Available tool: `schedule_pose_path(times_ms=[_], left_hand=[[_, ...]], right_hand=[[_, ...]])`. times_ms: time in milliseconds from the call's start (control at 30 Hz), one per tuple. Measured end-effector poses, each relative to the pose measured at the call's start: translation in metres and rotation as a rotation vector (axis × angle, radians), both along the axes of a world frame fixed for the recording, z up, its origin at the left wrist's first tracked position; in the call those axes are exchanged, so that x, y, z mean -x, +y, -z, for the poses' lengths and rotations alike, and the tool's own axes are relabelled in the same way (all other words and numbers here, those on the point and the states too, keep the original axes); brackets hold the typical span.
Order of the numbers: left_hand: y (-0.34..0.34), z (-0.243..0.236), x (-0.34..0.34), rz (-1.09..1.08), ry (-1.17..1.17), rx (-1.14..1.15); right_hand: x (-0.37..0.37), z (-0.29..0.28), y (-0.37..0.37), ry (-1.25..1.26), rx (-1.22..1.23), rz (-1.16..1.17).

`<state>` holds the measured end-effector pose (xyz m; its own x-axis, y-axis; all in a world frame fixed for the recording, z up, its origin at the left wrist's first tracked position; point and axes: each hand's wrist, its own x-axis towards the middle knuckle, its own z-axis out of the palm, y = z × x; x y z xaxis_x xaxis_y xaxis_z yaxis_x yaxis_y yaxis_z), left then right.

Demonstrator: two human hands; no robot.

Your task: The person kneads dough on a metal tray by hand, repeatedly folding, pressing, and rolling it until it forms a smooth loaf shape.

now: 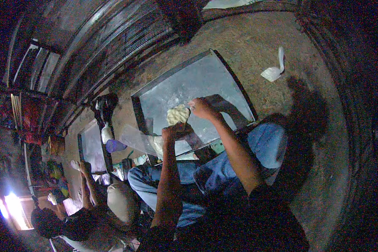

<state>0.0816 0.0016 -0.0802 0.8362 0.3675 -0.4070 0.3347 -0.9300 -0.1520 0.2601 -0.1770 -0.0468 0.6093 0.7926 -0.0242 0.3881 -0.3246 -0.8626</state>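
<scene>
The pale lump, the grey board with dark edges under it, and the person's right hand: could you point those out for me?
Pale lump [178, 115]: head view, middle of its upper surface.
Grey board [193, 77]: head view, bare surface.
Right hand [203, 108]: head view, middle of the hand.

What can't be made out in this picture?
All in the head view:
Pale lump: underside hidden by its own top.
Left hand: fingers lost in dark shadow.
Right hand: fingertips too small to show any grip.
Co-worker's pale item: too small to identify.

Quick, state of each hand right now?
Left hand: curled, at the pale dough-like lump; grip unclear.
Right hand: partly curled beside it; grip unclear.
</scene>
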Motion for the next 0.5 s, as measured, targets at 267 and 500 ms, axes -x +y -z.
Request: schedule_pose_path(times_ms=[267, 500], left_hand=[[0.022, 0.090, -0.018, -0.494, -0.783, 0.713], [0.073, 0.055, 0.019, -0.719, -1.277, 0.768]], right_hand=[[-0.024, 0.024, -0.014, 0.021, -0.002, 0.079], [0.010, -0.031, -0.002, -0.038, 0.040, 0.009]])
